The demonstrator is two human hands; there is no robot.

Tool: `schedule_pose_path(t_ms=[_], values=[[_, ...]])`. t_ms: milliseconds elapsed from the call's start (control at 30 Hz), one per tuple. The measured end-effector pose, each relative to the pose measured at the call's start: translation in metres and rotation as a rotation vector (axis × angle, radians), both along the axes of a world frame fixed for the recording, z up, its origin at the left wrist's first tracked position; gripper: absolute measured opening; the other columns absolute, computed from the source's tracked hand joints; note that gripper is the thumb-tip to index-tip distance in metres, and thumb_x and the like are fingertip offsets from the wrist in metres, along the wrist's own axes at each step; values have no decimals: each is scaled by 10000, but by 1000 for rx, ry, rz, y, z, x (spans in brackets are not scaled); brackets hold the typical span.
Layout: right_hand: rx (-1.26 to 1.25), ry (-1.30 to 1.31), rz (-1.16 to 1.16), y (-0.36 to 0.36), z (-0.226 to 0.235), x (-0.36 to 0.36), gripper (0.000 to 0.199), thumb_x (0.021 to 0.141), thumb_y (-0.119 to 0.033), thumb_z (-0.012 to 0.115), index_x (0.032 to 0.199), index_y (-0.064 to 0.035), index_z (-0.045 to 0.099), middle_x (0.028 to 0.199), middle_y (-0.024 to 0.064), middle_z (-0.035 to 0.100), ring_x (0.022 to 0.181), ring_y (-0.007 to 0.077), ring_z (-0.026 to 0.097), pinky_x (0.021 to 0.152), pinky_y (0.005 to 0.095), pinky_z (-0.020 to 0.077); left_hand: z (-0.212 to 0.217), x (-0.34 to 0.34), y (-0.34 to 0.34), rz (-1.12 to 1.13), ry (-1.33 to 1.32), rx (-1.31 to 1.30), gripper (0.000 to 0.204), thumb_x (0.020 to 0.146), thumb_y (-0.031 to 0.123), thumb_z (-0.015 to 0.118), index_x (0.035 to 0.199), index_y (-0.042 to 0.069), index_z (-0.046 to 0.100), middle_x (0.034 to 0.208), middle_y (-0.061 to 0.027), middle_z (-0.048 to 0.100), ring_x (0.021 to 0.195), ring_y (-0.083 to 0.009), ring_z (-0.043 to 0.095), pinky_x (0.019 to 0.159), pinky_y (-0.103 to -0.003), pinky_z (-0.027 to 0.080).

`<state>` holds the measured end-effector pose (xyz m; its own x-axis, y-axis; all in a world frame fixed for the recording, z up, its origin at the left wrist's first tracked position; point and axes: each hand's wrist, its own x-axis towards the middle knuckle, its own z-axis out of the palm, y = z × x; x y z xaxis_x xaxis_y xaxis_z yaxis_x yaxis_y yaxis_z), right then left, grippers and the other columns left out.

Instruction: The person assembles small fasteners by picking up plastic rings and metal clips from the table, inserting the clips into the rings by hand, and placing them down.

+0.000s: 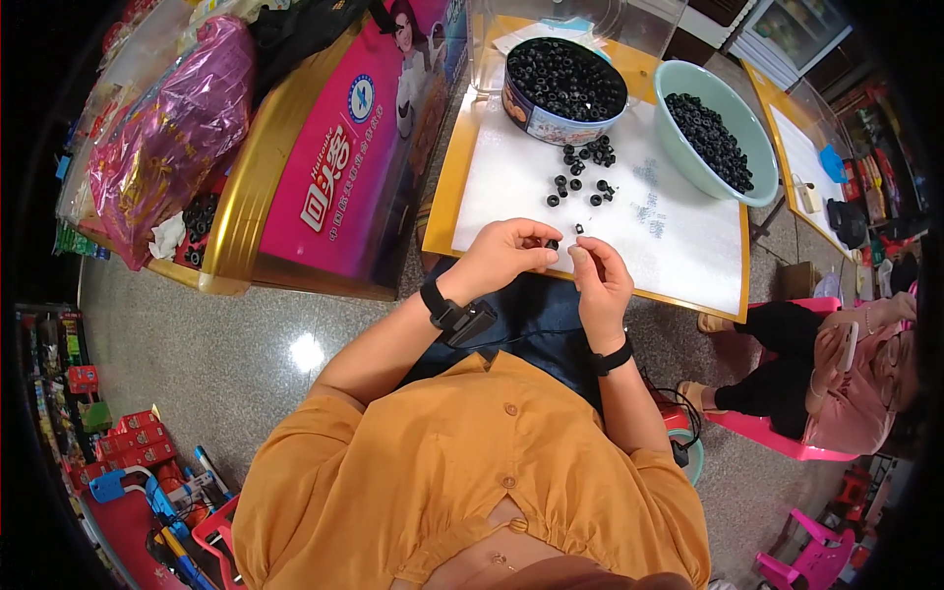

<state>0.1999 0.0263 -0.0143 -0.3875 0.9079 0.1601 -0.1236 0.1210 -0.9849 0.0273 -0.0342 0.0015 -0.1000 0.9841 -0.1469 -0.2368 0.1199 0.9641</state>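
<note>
My left hand (506, 258) is closed in a pinch on a small black ring-shaped part (553, 245) at the near edge of the table. Just beside it, my right hand (604, 282) has its thumb and index finger pressed together; what they hold, if anything, is too small to make out. A tiny dark piece (579, 229) shows right at its index fingertip; I cannot tell whether it is held or lies on the table. Several loose black ring parts (575, 184) are scattered beyond my hands. Behind them stands a round tin (560, 128) heaped with the same parts.
A pale green basin (678, 147) at the table's right holds more black parts. White sheeting covers the yellow-edged table (492, 187). A clear plastic box (629, 20) stands at the back. To the left is a pink-and-gold counter (324, 197); a seated person (855, 374) holds a phone at right.
</note>
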Motion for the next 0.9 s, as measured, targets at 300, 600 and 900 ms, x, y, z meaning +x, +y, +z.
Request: schedule_pose_path(t_ms=[300, 600, 900], values=[[226, -126, 117, 4, 14, 0, 97, 897, -8, 652, 985, 21, 680, 911, 61, 636, 804, 130, 595, 703, 239, 473, -4, -2, -2, -101, -47, 60, 249, 883, 50, 704, 1118, -20, 660, 899, -25, 639, 783, -102, 634, 704, -225, 528], [356, -172, 203, 8, 15, 4, 161, 881, 24, 649, 1033, 10, 698, 907, 82, 636, 759, 143, 601, 660, 236, 465, 2, -4, -2, -126, -129, 46, 245, 890, 81, 700, 1105, -35, 676, 978, -82, 697, 779, -117, 651, 705, -234, 538], [647, -305, 179, 2, 29, -8, 301, 816, -2, 724, 1109, -14, 655, 798, 99, 630, 656, 195, 589, 588, 278, 463, 8, -13, -5, -160, -292, 42, 229, 913, 104, 671, 1094, -37, 674, 962, -80, 702, 775, -101, 627, 686, -210, 500]])
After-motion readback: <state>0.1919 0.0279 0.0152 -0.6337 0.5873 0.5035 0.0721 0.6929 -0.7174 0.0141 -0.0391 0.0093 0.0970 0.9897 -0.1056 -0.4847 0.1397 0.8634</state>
